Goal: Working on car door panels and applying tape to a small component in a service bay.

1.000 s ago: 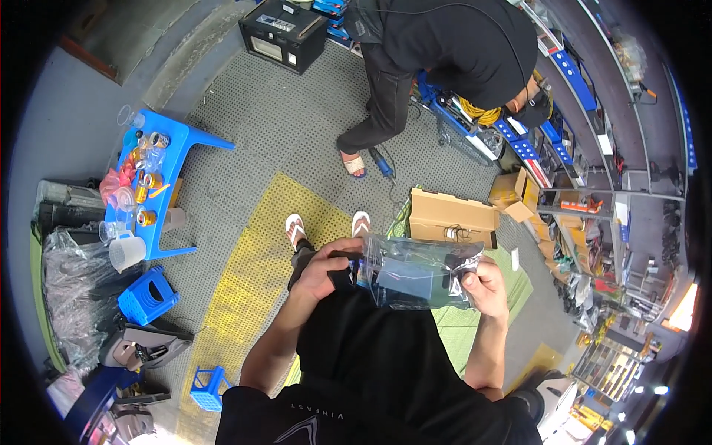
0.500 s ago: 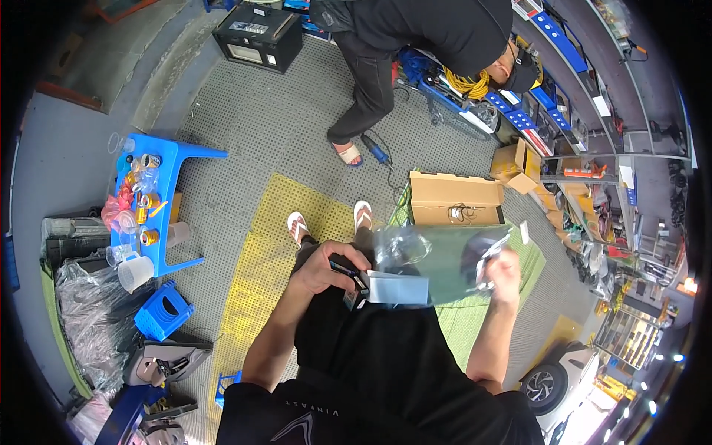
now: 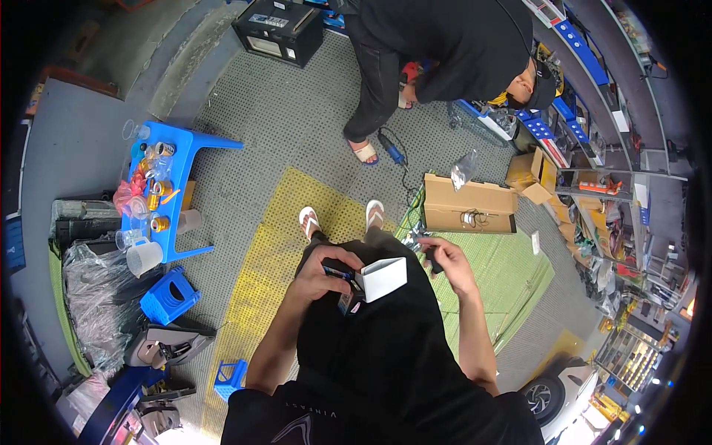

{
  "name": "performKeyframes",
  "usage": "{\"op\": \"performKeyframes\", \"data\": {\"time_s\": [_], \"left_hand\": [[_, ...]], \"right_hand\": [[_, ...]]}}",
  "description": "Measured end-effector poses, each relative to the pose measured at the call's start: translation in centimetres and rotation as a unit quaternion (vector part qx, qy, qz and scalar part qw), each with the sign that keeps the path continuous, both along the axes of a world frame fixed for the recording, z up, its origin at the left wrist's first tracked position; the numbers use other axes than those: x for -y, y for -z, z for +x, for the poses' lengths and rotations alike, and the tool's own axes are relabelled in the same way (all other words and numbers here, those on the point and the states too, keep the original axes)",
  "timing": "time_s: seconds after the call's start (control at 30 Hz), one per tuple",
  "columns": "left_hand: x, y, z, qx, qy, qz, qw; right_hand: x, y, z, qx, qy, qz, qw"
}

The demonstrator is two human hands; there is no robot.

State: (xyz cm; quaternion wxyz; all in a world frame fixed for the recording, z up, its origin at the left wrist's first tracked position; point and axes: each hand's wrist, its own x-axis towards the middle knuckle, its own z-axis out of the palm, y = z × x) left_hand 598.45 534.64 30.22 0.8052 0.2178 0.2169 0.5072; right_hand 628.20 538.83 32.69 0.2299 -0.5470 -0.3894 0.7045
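My left hand [image 3: 326,274] is closed around a small dark printed box [image 3: 347,298] above my lap. A white open-ended sleeve or flap [image 3: 383,279] sticks out of the box toward the right. To its right, my right hand [image 3: 450,263] pinches a small black object [image 3: 435,261] whose kind I cannot make out. A crumpled clear plastic bag [image 3: 465,169] shows over the far edge of a long open brown carton [image 3: 437,204]; whether it rests there or is in the air I cannot tell. A thin black cable [image 3: 478,218] lies inside the carton.
Green sheeting [image 3: 512,259] covers the floor at my right. A blue table [image 3: 182,167] with cans and cups stands left, a blue stool [image 3: 236,378] below it. Another person [image 3: 445,52] bends over near the shelves [image 3: 593,156]; a corded blue tool [image 3: 393,152] lies beside their foot.
The clear plastic bag has left my right hand and is now beyond it, near the carton. My right hand has moved left, closer to the box, and holds a small black object.
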Motion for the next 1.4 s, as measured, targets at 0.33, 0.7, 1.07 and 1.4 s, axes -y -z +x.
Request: {"op": "performKeyframes", "data": {"time_s": [0.33,0.7,1.07,1.4], "left_hand": [[-0.4,-3.7,-1.2,-0.197,0.128,0.206,0.95],[6.7,-4.1,0.1,-0.23,-0.131,0.013,0.964],[2.3,-4.6,0.6,-0.043,-0.419,-0.229,0.877],[-2.2,-4.3,3.8,-0.006,-0.296,-0.068,0.953]], "right_hand": [[-2.0,-4.4,-3.0,-0.117,-0.245,0.159,0.949],[-4.6,-1.0,-8.1,-0.04,-0.013,0.06,0.997],[-5.5,-5.3,-17.4,0.045,-0.251,0.621,0.741],[-5.0,-6.7,-13.3,0.144,-0.177,0.575,0.786]]}}
